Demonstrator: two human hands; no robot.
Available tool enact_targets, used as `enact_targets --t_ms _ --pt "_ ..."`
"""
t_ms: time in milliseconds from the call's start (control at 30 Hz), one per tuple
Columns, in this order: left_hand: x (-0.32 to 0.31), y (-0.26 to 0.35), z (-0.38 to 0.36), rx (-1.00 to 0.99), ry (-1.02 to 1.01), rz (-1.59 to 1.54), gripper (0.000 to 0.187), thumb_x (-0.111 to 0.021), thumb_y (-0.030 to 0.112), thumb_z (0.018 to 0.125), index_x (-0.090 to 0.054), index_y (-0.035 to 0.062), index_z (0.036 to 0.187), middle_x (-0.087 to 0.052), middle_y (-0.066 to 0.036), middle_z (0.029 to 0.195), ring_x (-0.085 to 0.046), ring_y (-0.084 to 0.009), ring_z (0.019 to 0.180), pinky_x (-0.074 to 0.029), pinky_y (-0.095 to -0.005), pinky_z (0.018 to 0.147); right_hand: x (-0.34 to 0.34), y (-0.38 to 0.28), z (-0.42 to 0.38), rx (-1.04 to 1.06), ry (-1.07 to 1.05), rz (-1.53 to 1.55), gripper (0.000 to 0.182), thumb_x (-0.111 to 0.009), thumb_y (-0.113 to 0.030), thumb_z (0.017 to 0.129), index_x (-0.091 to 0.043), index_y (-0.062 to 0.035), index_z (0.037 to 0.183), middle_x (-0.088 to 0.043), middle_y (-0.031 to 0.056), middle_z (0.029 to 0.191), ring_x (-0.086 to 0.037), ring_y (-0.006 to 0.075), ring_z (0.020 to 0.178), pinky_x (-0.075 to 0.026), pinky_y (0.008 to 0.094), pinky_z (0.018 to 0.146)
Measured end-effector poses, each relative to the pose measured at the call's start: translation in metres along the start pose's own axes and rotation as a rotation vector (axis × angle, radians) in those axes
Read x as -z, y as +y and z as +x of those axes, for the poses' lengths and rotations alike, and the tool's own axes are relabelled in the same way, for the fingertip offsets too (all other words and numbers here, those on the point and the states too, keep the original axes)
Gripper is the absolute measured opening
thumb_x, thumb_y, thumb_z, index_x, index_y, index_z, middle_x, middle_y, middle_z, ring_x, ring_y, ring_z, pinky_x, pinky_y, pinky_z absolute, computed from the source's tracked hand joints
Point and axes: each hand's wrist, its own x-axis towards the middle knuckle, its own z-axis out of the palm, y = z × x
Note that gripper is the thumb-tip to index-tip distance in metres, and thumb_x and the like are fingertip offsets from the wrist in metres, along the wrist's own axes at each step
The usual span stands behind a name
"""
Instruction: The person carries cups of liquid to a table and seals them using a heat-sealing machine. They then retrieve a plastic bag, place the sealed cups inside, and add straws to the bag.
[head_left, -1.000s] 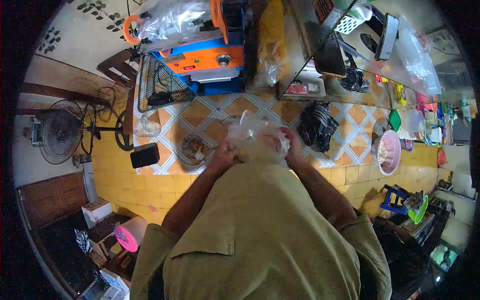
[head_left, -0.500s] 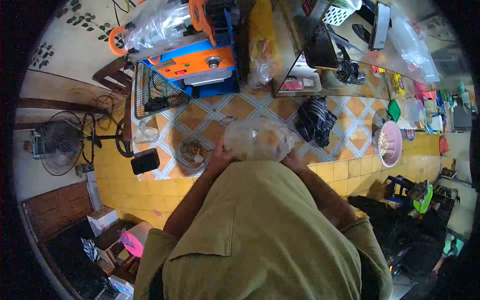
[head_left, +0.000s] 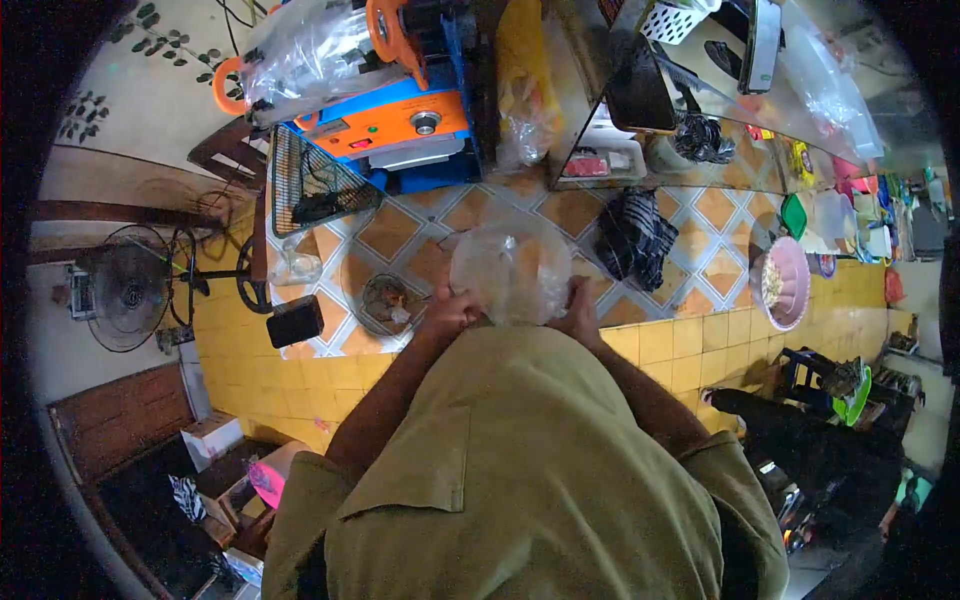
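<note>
A puffed-out, see-through plastic bag [head_left: 510, 270] is in front of my body at the near edge of the tiled tabletop. My left hand [head_left: 455, 312] grips its left side with bent fingers. On the opposite side, my right hand [head_left: 577, 313] has its fingers closed on the bag's lower right edge. The tabletop pattern shows through the plastic, and my shirt covers its near end. Left of my left hand is a round clear bowl [head_left: 385, 302] with small brown and white bits in it.
A dark phone [head_left: 295, 322] lies at the table's left corner near a glass jar [head_left: 296, 268]. Behind stand a blue-orange machine [head_left: 400, 130] and a wire basket [head_left: 310, 185]. A striped black cloth bundle [head_left: 637, 240] and a pink basin [head_left: 790, 285] are rightward. Someone in dark clothes [head_left: 820, 450] is at right.
The bag looks rounder and narrower now. My right hand has shifted slightly left and its fingers show more clearly. The person at the right has moved a little.
</note>
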Motion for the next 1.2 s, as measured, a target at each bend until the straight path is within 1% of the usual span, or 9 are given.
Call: enact_targets --t_ms 133,233,333,433,533,833,900,1100,1200 --pt "0.009 -0.005 -0.002 0.112 -0.06 -0.211 0.072 -0.067 0.007 0.083 -0.025 0.0203 0.141 -0.05 -0.011 0.125 -0.056 -0.0271 0.108 -0.056 -0.0432 0.079 -0.034 0.037 -0.003 -0.663 -0.018 1.54 0.075 -0.083 -0.026 0.067 -0.041 0.0004 0.123 -0.058 0.0211 0.118 -0.059 0.0285 0.104 -0.05 0.0404 0.083" --pt "-0.01 -0.004 -0.001 0.13 0.023 -0.233 0.073 -0.066 0.005 0.082 -0.025 0.0204 0.14 -0.047 -0.011 0.128 -0.055 -0.0281 0.109 -0.056 -0.0438 0.078 -0.048 0.032 -0.009 -0.116 0.081 0.455 0.059 -0.075 -0.024 0.078 -0.046 0.0016 0.122 -0.059 0.0194 0.117 -0.06 0.0285 0.102 -0.05 0.0397 0.084" --pt "-0.02 0.0 -0.002 0.122 0.132 -0.256 0.075 -0.065 0.003 0.081 -0.024 0.02 0.141 -0.047 -0.011 0.129 -0.055 -0.0283 0.11 -0.055 -0.0434 0.078 -0.035 0.024 -0.009 -0.251 0.027 0.623 0.047 -0.068 -0.019 0.086 -0.046 -0.0025 0.124 -0.06 0.0162 0.113 -0.061 0.0292 0.095 -0.051 0.0394 0.082" --pt "-0.014 -0.007 0.001 0.111 0.112 -0.157 0.076 -0.065 0.001 0.081 -0.024 0.0199 0.142 -0.047 -0.01 0.13 -0.055 -0.0272 0.11 -0.055 -0.0414 0.078 -0.023 0.025 -0.006 0.328 -0.157 -0.14 0.049 -0.064 -0.014 0.089 -0.039 -0.0098 0.131 -0.061 0.0118 0.103 -0.062 0.0252 0.084 -0.053 0.039 0.076" --pt "-0.01 -0.018 0.008 0.028 0.12 -0.151 0.075 -0.063 -0.001 0.081 -0.027 0.0202 0.143 -0.048 -0.008 0.129 -0.056 -0.0241 0.107 -0.054 -0.0378 0.075 -0.028 0.013 -0.004 -0.453 -0.275 0.56 0.039 -0.075 -0.017 0.075 -0.059 -0.0035 0.108 -0.066 0.0073 0.094 -0.063 0.0226 0.092 -0.049 0.0387 0.079" --pt "-0.024 0.0 0.001 0.064 0.114 -0.221 0.071 -0.058 -0.005 0.084 -0.029 0.0202 0.143 -0.049 -0.005 0.128 -0.056 -0.0146 0.097 -0.049 -0.0295 0.071 -0.055 0.049 -0.014 -0.01 -0.133 0.554 0.024 -0.066 -0.02 0.088 -0.055 -0.003 0.1 -0.063 0.0062 0.08 -0.067 0.0285 0.076 -0.054 0.041 0.065" --pt "-0.022 -0.004 0.001 0.069 0.137 -0.185 0.071 -0.058 -0.004 0.085 -0.027 0.0187 0.144 -0.048 -0.006 0.129 -0.056 -0.0164 0.1 -0.05 -0.0312 0.077 -0.01 -0.022 -0.01 -0.752 -0.121 1.273 0.026 -0.065 -0.024 0.089 -0.053 -0.0017 0.097 -0.058 0.0063 0.075 -0.065 0.0279 0.074 -0.055 0.0382 0.066" --pt "-0.006 -0.03 0.01 -0.093 0.113 0.173 0.087 -0.074 0.011 0.08 -0.015 0.0072 0.144 -0.046 -0.014 0.129 -0.048 -0.0266 0.117 -0.044 -0.0395 0.096 -0.009 0.015 0.001 -0.194 -0.355 0.414 0.03 -0.067 -0.028 0.088 -0.061 0.0012 0.09 -0.064 0.0082 0.08 -0.061 0.0186 0.075 -0.049 0.0334 0.068" --pt "-0.003 -0.037 0.013 -0.015 0.084 0.2 0.092 -0.081 0.014 0.074 -0.017 0.0063 0.141 -0.045 -0.016 0.129 -0.047 -0.0273 0.119 -0.044 -0.0385 0.095 0.057 -0.031 0.026 -0.381 -0.431 0.179 0.026 -0.066 -0.025 0.088 -0.063 0.0012 0.091 -0.065 0.0095 0.081 -0.061 0.018 0.076 -0.05 0.0329 0.07"
